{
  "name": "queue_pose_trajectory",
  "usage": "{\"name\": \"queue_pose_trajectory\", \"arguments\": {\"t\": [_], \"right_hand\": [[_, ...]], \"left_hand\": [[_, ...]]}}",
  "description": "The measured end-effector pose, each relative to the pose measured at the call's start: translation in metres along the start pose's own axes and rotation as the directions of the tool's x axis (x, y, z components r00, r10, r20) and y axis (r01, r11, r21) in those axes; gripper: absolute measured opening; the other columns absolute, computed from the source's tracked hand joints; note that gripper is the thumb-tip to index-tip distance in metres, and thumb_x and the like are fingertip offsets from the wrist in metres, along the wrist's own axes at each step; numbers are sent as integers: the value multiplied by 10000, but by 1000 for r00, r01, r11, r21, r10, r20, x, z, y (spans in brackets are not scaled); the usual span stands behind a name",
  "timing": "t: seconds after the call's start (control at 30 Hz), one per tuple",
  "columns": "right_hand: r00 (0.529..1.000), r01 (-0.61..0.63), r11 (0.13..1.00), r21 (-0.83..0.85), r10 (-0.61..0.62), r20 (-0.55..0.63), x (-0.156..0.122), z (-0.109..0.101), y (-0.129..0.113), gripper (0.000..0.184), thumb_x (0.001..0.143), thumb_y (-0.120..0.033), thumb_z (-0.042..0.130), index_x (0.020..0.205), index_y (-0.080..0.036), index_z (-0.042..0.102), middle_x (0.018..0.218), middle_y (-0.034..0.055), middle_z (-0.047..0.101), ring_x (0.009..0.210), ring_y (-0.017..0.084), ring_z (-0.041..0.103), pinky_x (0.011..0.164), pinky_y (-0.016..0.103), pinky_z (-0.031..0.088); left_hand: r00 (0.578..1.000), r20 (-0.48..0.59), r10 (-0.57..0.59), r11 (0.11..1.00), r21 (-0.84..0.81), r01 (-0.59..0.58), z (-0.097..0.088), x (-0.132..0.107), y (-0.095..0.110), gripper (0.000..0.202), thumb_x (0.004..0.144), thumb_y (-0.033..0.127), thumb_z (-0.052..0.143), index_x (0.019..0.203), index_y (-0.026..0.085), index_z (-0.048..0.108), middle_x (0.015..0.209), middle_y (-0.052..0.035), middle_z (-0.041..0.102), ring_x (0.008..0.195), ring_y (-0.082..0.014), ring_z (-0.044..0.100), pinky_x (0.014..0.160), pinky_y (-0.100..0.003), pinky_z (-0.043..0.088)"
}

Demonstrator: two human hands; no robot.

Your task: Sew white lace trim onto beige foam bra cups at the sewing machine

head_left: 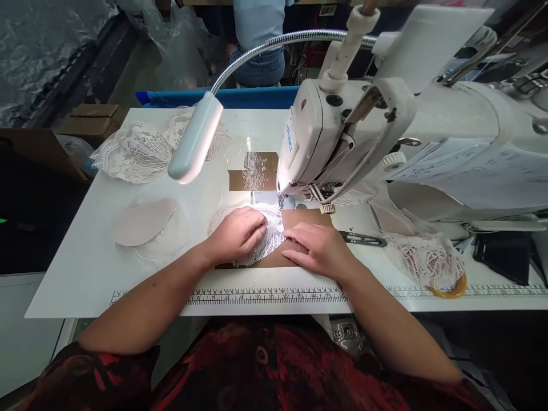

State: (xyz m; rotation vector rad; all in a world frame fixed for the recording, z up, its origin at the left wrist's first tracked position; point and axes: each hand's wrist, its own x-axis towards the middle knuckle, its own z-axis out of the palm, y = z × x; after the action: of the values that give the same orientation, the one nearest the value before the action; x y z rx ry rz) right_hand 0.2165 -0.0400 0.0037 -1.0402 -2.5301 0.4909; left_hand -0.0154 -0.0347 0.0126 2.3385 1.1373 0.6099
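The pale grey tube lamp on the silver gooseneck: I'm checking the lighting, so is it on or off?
On: the lamp glows pinkish along one side; whether it alone lights the white lace fabric, I cannot tell.

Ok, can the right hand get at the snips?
Probably yes: the snips lie close beside the right hand, with nothing over their middle, though that hand rests on a brown sheet.

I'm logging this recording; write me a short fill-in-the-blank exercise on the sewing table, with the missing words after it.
1. The left hand touches lace coloured ____.
2. The flat patch under the right hand is coloured ____.
3. The blue lettering on the sewing machine reads ____.
4. The snips lie to the ____ of the lace.

Missing words: white; brown; JUKI; right.
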Motion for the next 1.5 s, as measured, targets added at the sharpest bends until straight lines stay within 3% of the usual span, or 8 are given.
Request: {"name": "queue_pose_trajectory", "arguments": {"t": [0.2, 0.27, 0.4, 0.5, 0.63, 0.8, 1.0, 1.5], "right_hand": [[993, 13, 964, -265, 18, 115, -4, 0, -8, 328, 938, -264, 382, 748, -161, 628, 714, 42, 611, 625, 131, 492, 572, 264, 300], [962, 22, 988, -150, 20, 273, -14, -13, -15, 299, 932, -256, 403, 729, -167, 604, 698, 24, 595, 604, 120, 483, 561, 257, 299], [801, -81, 934, 348, -147, 580, -42, -39, -29, 180, 912, -266, 505, 811, -203, 640, 720, -24, 638, 640, 86, 552, 593, 201, 367], [875, -146, 913, 381, -61, 481, -48, -43, -31, 174, 919, -297, 509, 964, -212, 654, 802, -8, 670, 723, 100, 593, 657, 204, 401], [985, -98, 995, -19, 99, 143, -31, -21, -29, 263, 931, -209, 424, 1130, -195, 594, 978, 54, 655, 869, 171, 559, 740, 277, 383], [994, -27, 944, -327, 60, 90, -18, 10, -28, 359, 812, -47, 449, 1088, -210, 612, 827, 26, 588, 732, 172, 442, 635, 284, 300], [999, -31, 953, -301, 35, 6, -27, 16, -28, 385, 807, -44, 457, 1124, -210, 599, 839, 16, 578, 745, 169, 405, 658, 278, 295], [999, -25, 971, -237, 18, -31, -27, 16, -24, 341, 837, -58, 444, 1093, -211, 610, 838, 21, 591, 747, 166, 429, 657, 273, 317]], "left_hand": [[1000, -2, -5, 1000, -7, 5, 0, 0, -1, 179, 894, 215, 399, 771, 171, 522, 749, -41, 574, 725, -177, 505, 673, -315, 422], [1000, -4, -7, 1000, -5, 7, 1, 0, -1, 185, 896, 219, 394, 778, 170, 528, 762, -47, 584, 735, -182, 513, 684, -321, 426], [1000, -16, 2, 1000, 13, -2, 3, 0, -3, 198, 899, 224, 394, 765, 170, 530, 753, -49, 586, 725, -185, 509, 688, -326, 422], [1000, -24, 9, 1000, 13, -9, 4, 0, -3, 187, 891, 216, 405, 757, 171, 527, 739, -43, 579, 717, -183, 506, 680, -319, 416], [999, -44, 18, 1000, 16, -17, 4, 0, -3, 182, 886, 214, 418, 752, 166, 532, 711, -33, 569, 692, -174, 498, 655, -305, 405], [993, -10, 116, 993, 24, -116, 3, -2, -3, 135, 880, 220, 464, 865, 154, 581, 809, -48, 618, 772, -182, 540, 728, -323, 430], [957, 72, 283, 933, 213, -292, 7, -5, -3, 243, 888, 159, 435, 989, 157, 656, 887, -83, 629, 801, -196, 541, 720, -332, 425], [946, 202, 255, 871, 377, -315, 11, -8, 3, 325, 911, 179, 443, 1183, 235, 614, 811, -58, 551, 756, -183, 439, 766, -350, 370]]}}
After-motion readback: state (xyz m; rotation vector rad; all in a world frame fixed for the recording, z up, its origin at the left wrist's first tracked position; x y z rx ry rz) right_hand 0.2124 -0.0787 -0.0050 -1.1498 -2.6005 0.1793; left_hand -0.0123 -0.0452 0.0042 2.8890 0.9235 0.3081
